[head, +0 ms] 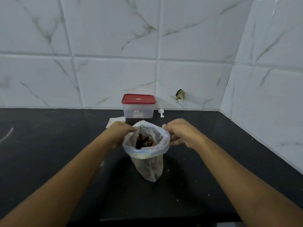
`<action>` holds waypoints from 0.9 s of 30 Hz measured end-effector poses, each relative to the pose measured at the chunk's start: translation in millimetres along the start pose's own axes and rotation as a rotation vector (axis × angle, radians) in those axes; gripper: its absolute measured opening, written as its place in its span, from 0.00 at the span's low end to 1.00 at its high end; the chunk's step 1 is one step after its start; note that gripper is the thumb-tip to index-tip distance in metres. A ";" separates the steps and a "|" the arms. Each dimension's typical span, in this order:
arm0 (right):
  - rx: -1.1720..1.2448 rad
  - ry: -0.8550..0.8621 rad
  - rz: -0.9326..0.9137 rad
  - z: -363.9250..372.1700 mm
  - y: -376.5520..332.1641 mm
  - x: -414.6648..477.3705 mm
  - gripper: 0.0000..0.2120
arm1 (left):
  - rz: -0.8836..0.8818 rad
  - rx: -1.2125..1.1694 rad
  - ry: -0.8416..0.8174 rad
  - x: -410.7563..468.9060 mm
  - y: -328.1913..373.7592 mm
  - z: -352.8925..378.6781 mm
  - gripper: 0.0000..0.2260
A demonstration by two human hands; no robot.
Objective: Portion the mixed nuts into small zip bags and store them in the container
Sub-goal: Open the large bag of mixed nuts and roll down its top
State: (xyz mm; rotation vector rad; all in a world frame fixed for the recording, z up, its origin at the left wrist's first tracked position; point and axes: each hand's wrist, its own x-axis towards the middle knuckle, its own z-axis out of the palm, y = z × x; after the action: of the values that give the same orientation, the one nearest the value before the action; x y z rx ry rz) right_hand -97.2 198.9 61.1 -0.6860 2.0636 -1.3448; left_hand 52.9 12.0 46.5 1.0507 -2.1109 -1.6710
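Note:
A large clear zip bag (150, 164) stands upright on the black counter, its mouth folded outward and wide. Mixed nuts (144, 141) show dark and tan inside it. My left hand (120, 132) pinches the left side of the bag's rim. On the right side of the rim, my right hand (182, 133) pinches the plastic. Behind the bag, a clear container (138, 110) with a red lid (138, 99) sits closed against the wall. A pile of small zip bags (114, 121) lies flat just behind my left hand, partly hidden by it.
A small white scoop (161, 112) lies to the right of the container. The black counter (49, 153) runs left and right, bounded by marble-tiled walls at the back and right. A chipped hole (180, 95) marks the back wall. The counter's front edge lies below my forearms.

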 end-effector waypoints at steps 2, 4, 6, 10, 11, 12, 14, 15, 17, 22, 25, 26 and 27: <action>-0.114 -0.044 -0.004 -8.3 1.2 -6.4 0.13 | 0.085 0.291 0.052 -8.3 -4.6 -9.4 0.10; -0.166 -0.102 0.020 -11.7 -0.1 -10.1 0.17 | 0.102 0.411 0.045 -17.0 -3.9 -15.9 0.11; -0.192 -0.146 0.022 -10.6 -3.8 -10.9 0.18 | 0.108 0.421 0.035 -19.3 -1.4 -17.1 0.11; -0.098 -0.199 0.005 1.4 -13.9 -11.5 0.11 | 0.092 0.066 0.013 -15.5 6.3 -4.6 0.08; -0.027 -0.185 -0.003 5.2 -15.9 -10.7 0.09 | 0.078 -0.049 -0.010 -15.2 8.6 0.0 0.06; 0.067 -0.163 -0.007 8.4 -17.4 -9.2 0.08 | 0.065 -0.160 -0.039 -15.7 11.0 4.3 0.05; 0.293 -0.131 -0.002 10.9 -18.3 -6.1 0.09 | 0.050 -0.360 -0.095 -16.4 15.5 7.9 0.05; 0.372 -0.132 0.001 10.5 -17.1 -4.9 0.10 | 0.055 -0.414 -0.111 -16.9 17.1 7.4 0.06; 0.329 -0.159 0.001 7.6 -12.3 -5.8 0.14 | 0.079 -0.365 -0.112 -16.5 15.5 3.3 0.08; -0.067 -0.263 0.036 5.5 -3.2 -16.7 0.19 | 0.085 0.182 -0.121 -21.6 -0.6 -9.0 0.10; -0.162 -0.262 0.026 9.0 -7.1 -21.4 0.12 | 0.049 0.375 -0.146 -31.6 -3.9 -15.3 0.11; -0.143 -0.241 0.011 10.1 -9.0 -21.4 0.10 | 0.034 0.344 -0.168 -34.9 -3.6 -16.2 0.11; -0.087 -0.213 -0.004 11.5 -10.8 -20.3 0.09 | 0.028 0.259 -0.181 -37.0 -2.8 -15.9 0.11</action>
State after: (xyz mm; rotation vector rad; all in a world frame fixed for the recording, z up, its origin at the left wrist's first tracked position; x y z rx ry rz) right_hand -73.7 201.6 71.2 -0.8335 1.9583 -1.1365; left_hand 89.6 24.7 57.5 0.9639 -2.4998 -1.5624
